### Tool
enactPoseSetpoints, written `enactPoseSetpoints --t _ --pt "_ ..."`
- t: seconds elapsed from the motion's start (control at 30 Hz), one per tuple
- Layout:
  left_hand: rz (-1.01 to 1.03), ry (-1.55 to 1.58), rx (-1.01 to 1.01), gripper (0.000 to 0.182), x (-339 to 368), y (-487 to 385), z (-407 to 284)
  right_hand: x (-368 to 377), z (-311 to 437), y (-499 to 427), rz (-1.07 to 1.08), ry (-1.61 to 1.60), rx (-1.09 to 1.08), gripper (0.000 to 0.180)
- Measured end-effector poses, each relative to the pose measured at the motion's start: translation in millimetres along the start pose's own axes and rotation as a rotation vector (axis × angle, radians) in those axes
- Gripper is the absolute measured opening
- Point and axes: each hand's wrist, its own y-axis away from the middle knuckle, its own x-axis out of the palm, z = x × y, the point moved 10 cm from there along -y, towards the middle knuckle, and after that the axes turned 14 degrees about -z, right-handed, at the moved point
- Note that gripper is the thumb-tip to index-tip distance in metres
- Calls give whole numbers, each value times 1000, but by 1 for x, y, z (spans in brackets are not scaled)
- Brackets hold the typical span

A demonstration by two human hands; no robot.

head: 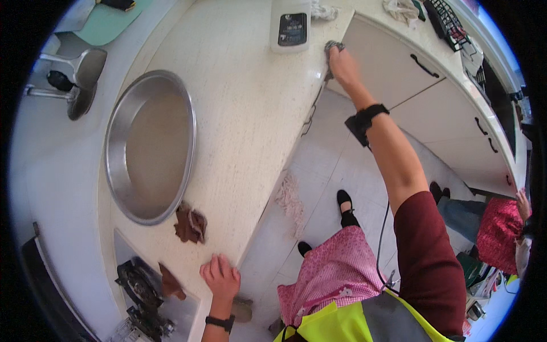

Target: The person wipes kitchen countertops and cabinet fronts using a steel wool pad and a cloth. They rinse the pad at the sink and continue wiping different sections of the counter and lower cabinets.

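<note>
My right hand (343, 66) is stretched far forward and holds a crumpled dark cloth (333, 45) against the front edge of the pale countertop (239, 111), near its corner. Closer to me, my left hand (221, 275) rests palm down on the counter's near edge, fingers spread a little, holding nothing. Left of centre stands a wide metal basin (193, 141) with cloudy liquid (160, 149) in it. A crumpled brown cloth (190, 224) lies beside the basin, between it and my left hand. A translucent plastic jug (290, 30) with a dark label stands near the right hand.
Ladles (89, 66) hang at the left wall. A stove's dark burner parts (141, 282) and a brown piece (171, 282) lie at the lower left. White cabinets (384, 55) with black handles run along the right. A pinkish rag (290, 205) lies on the floor. Another person (498, 235) stands at the right.
</note>
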Motion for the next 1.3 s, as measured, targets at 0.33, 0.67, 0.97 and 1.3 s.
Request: enactPoseSetpoints --t 0.33,0.67,0.97,1.3 --pt "-69 -3 27 51 -2 1 -3 -28 66 389 274 -73 -6 41" --pt "-85 -2 47 50 -5 -2 -7 -31 51 272 80 -28 101 50" --pt "28 13 -65 50 10 10 8 22 41 265 332 -29 -116 32" --pt "-133 53 1 40 -11 -5 -6 -117 -53 366 286 -811 490 31"
